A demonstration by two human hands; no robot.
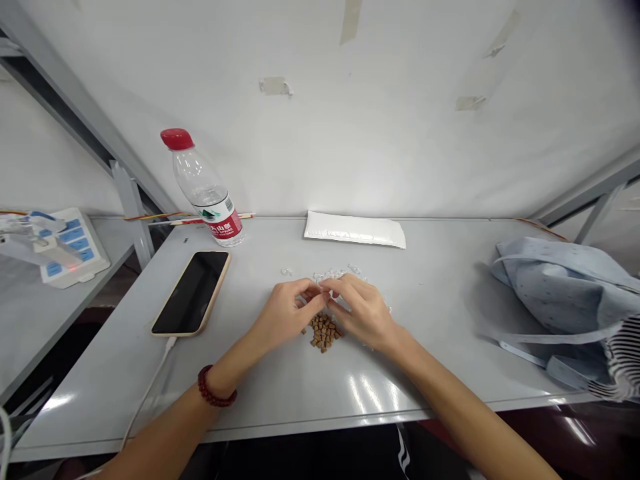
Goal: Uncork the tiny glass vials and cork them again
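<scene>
Over a small heap of brown cubes (324,332) on the grey desk (440,373), the left hand (286,313) and the right hand (361,312) are close together, their fingers (313,288) curled inward and their fingertips meeting just above the heap. Neither hand is spread flat; each is drawn nearly closed in a pinch. The fingers hide whatever lies between them, so it is impossible to tell what, if anything, they grip. Both hands sit just beside the heap, and neither clearly touches it.

Nearer the viewer and left of the heap, a red bead bracelet (214,387) circles the left wrist. Just beyond the heap, a loose scatter of clear plastic bits (336,273) lies on the desk, close to the fingers of both hands.

Left of the heap, a phone (191,293) in a tan case lies with its black screen up, and a white charging cable (150,387) runs from its lower end over the near edge of the desk. Farther back and left of the heap, a water bottle (205,190) with a red cap stands at the rear of the desk. Directly behind the heap, a white padded mailer (354,229) lies flat against the rear edge. Right of the heap, a pale blue cloth bag (565,293) sits slumped beside striped fabric (623,360).
</scene>
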